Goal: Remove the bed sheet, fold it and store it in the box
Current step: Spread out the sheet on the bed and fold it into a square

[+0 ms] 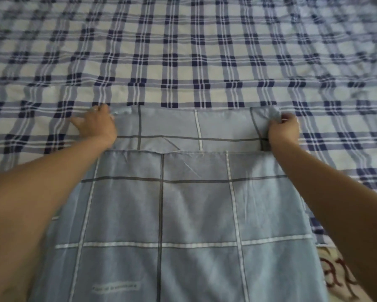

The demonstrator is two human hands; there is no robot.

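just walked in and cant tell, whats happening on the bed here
A person is folding a light blue fabric sheet with grey and white grid lines, spread on a bed covered in navy and white plaid cloth. The right hand grips the sheet's bunched far right corner. The left hand lies with fingers spread at the far left corner. A nearer layer's edge stops short of the far edge, so the fold looks unfinished.

plaid-covered bed, blue sheet on top
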